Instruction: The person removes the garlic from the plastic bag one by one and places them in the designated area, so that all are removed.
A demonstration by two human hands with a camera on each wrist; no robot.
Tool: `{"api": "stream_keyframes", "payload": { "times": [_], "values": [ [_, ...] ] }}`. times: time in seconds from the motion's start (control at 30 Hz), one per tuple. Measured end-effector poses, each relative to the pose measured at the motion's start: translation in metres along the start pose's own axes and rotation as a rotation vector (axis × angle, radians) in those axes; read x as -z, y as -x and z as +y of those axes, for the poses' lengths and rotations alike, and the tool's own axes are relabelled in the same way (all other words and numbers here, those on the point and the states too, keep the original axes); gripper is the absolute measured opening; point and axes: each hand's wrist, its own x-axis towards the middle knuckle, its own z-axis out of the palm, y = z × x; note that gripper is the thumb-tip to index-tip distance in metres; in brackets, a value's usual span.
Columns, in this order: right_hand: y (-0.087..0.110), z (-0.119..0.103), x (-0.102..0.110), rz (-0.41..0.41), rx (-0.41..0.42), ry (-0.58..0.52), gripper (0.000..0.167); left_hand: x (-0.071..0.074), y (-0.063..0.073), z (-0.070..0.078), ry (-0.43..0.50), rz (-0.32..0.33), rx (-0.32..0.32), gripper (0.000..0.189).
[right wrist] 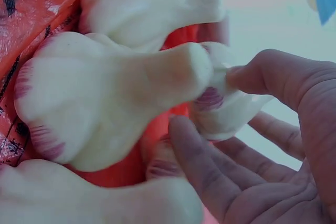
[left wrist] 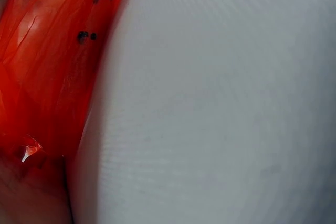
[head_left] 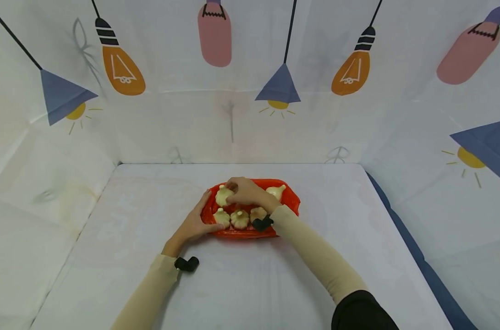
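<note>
Several pale garlic bulbs [head_left: 239,220] with purple streaks sit in a bright red plastic bag [head_left: 291,199], spread out like a shallow nest. My right hand [head_left: 247,191] reaches over the bag from the right. Between its thumb and fingers is a garlic bulb [right wrist: 223,116] at the far side, seen in the right wrist view. Around the bag's left end lies my left hand [head_left: 194,224], fingers straight along the outside and thumb by the front left bulb [head_left: 222,217]. In the left wrist view, the bag [left wrist: 47,77] shows black print beside a bit of palm.
The bag rests on a white-covered table [head_left: 233,284]. White cloth walls [head_left: 233,123] printed with lamps and bulbs rise behind and at both sides. A dark blue strip [head_left: 414,247] runs along the right edge. Each wrist carries a small black camera [head_left: 187,264].
</note>
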Motion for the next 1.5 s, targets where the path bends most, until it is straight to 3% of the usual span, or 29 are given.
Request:
{"api": "stream_keyframes", "payload": {
  "times": [0.47,0.67,0.87,1.17,1.5],
  "values": [
    [0.036,0.007,0.038,0.110,0.046,-0.112,0.052,-0.001,-0.004,-0.002,-0.012,0.004,0.013,0.118],
    [0.054,0.019,0.056,0.152,0.030,-0.177,0.053,-0.003,-0.009,0.001,-0.039,0.009,0.007,0.119],
    [0.067,0.031,0.065,0.171,0.004,-0.198,0.055,-0.003,-0.003,-0.002,-0.050,0.008,0.026,0.120],
    [0.090,0.043,0.091,0.283,-0.042,-0.309,0.053,-0.001,-0.002,-0.003,-0.061,0.016,0.005,0.119],
    [0.106,0.075,0.104,0.366,-0.076,-0.408,0.051,0.003,0.001,0.000,-0.055,0.009,0.006,0.119]
  ]
}}
